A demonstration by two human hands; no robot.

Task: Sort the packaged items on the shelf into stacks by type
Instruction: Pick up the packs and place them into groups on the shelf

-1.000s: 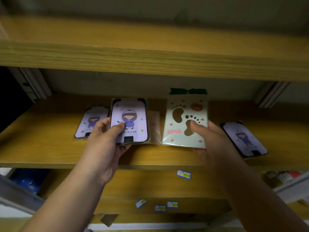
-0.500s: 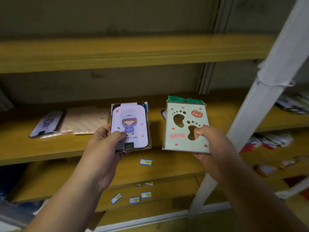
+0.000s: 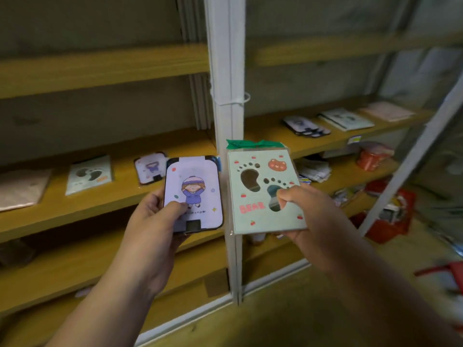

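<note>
My left hand (image 3: 155, 221) grips a purple packaged card with a cartoon girl (image 3: 194, 194), thumb on its front. My right hand (image 3: 308, 214) pinches a mint-green footprint pack marked BEAR (image 3: 260, 191), thumb over a cut-out. Both are held in the air in front of the white shelf post (image 3: 225, 96). On the left shelf (image 3: 75, 209) lie another purple card (image 3: 150, 170), another green footprint pack (image 3: 89, 175) and a pinkish flat pack (image 3: 21, 187). The right shelf (image 3: 300, 144) carries a stack of purple cards (image 3: 305, 126), a green pack stack (image 3: 347, 118) and a pink pack (image 3: 387, 110).
Lower right shelves hold a red tin (image 3: 370, 156) and mixed papers (image 3: 313, 169). A red basket (image 3: 390, 219) with clutter sits on the floor at right. A slanted white post (image 3: 411, 156) crosses the right side. Small labels stick to the shelf fronts.
The view has swung right and pulled back from the left shelf. Both hands still hold their packs, now in front of the post, with the right shelf's stacks coming into sight.
</note>
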